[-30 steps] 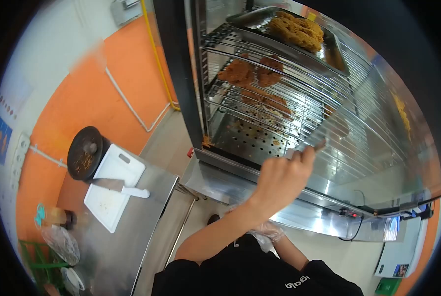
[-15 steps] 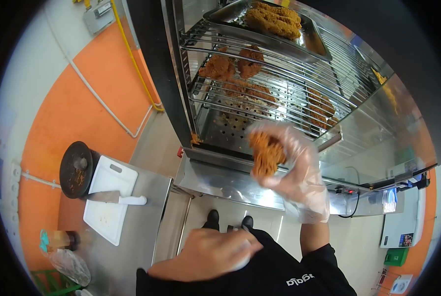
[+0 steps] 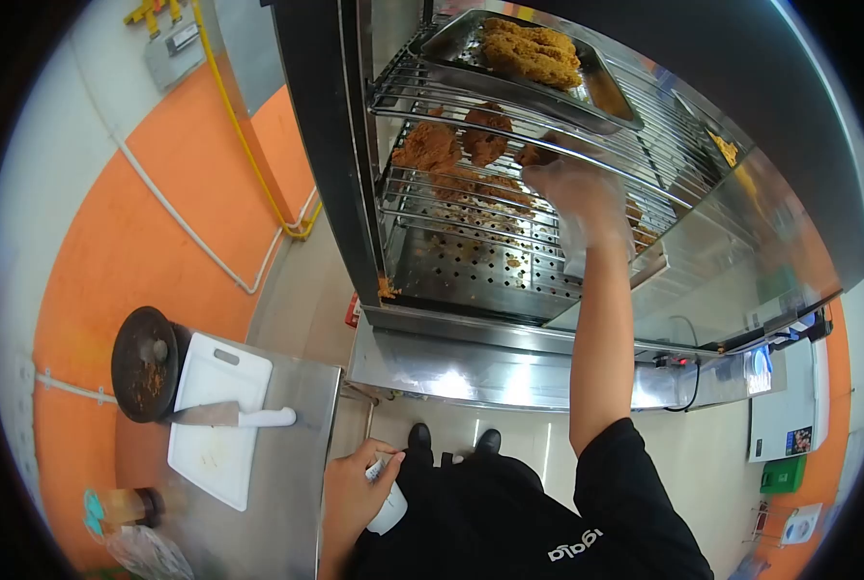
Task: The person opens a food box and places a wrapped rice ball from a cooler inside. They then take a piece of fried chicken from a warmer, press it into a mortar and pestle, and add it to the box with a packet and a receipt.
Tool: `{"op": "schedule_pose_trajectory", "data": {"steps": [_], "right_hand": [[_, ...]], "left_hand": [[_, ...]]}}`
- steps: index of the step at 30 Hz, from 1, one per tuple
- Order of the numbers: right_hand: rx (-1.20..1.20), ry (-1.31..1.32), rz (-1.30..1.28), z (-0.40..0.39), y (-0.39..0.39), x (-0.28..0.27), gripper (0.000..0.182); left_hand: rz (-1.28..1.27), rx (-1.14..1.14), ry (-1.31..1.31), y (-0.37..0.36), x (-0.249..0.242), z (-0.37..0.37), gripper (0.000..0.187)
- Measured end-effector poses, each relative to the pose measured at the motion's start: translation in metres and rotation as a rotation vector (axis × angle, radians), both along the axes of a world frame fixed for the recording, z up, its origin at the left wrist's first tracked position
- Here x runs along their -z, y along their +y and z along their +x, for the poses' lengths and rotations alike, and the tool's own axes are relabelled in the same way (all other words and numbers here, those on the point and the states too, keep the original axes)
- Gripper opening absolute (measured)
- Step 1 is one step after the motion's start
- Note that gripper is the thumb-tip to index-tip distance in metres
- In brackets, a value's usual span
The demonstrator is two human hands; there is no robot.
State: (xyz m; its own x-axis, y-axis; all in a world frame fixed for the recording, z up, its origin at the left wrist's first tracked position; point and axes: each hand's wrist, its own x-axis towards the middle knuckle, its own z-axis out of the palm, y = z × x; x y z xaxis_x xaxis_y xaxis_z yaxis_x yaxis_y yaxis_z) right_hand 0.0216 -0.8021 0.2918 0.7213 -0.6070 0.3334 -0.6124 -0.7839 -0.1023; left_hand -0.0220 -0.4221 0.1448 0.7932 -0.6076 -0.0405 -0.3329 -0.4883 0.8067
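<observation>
My right hand (image 3: 587, 198), in a clear plastic glove, reaches inside the warming cabinet (image 3: 432, 314) under the upper rack. Its fingers close on a piece of fried chicken (image 3: 536, 155), partly hidden by the rack bars and the glove. Left of it, several browned chicken pieces (image 3: 427, 145) lie on the lower rack. Above, a metal tray (image 3: 601, 92) holds golden fried pieces (image 3: 533, 53). Down by the black clothing, my left hand (image 3: 360, 483) is wrapped round a white object (image 3: 388, 507), perhaps a cup or bottle.
On the steel counter (image 3: 297, 454) at left are a white cutting board (image 3: 215, 464), a knife (image 3: 268, 418) and a stone mortar (image 3: 147, 367). A plastic bag (image 3: 147, 551) lies near the lower left. The cabinet's glass door (image 3: 732, 261) stands at right.
My right hand has moved up and into the cabinet with the chicken piece. My left hand has moved down and left, and the white object in it shows more clearly.
</observation>
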Motion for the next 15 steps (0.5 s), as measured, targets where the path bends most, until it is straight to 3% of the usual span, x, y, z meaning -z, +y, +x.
{"op": "schedule_pose_trajectory", "data": {"steps": [1,3,5,7,9,11,13,15], "right_hand": [[-0.022,0.173,0.055,0.004,-0.004,-0.003,0.028],[0.044,0.153,0.153,0.01,-0.012,0.005,0.028],[-0.065,0.125,-0.067,0.011,-0.025,0.023,0.028],[0.054,0.084,-0.106,-0.006,0.013,0.001,0.037],[0.173,-0.058,0.082,-0.026,0.038,-0.004,0.059],[-0.021,-0.469,-0.2,-0.048,0.058,0.023,0.071],[-0.276,-0.582,-0.074,-0.069,0.086,0.02,0.064],[-0.274,-0.53,-0.032,-0.089,0.11,0.032,0.062]], "left_hand": [[-0.01,0.008,0.001,-0.001,-0.003,0.003,0.013],[0.017,0.028,-0.017,-0.001,-0.008,0.006,0.012],[0.043,0.049,-0.033,-0.002,-0.009,0.008,0.012],[0.033,0.062,-0.052,-0.003,-0.007,0.009,0.012],[0.013,0.064,-0.047,-0.004,0.0,0.009,0.013],[-0.004,0.07,-0.041,-0.008,0.004,0.011,0.015],[-0.006,0.106,-0.02,-0.013,0.004,0.012,0.015],[0.018,0.14,-0.045,-0.019,-0.002,0.014,0.014]]}}
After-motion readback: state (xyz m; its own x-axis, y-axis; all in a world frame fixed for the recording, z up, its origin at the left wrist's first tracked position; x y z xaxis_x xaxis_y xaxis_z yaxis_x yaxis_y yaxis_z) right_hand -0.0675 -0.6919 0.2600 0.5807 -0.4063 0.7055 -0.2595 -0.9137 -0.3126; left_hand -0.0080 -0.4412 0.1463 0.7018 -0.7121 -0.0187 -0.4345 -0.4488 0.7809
